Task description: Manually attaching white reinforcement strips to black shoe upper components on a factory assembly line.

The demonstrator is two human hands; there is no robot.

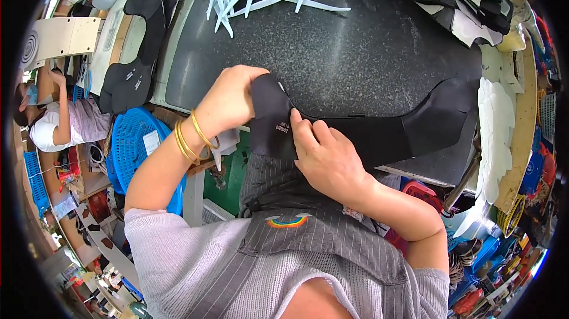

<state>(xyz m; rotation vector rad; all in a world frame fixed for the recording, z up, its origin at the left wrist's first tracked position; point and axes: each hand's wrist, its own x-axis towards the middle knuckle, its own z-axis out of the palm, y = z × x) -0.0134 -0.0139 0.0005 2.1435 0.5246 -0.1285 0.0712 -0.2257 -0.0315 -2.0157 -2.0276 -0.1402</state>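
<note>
Presently, the left hand (234, 96) holds one end of the black piece (373, 138), which lies along the slab's (367, 58) near edge; the right hand (329, 156) touches it with bent fingers, whether gripping, I cannot tell.

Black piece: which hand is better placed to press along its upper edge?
Probably the right hand: its index fingertip rests by that edge, while the left hand holds the black piece at its left end.

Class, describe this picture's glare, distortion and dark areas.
Head view: fisheye bending curves the wooden bench edge at right and tips the co-worker sideways at left; head view: corners fall to black; head view: pale glare streaks the dark worktop; head view: the right fingers look fairly sharp.
</note>
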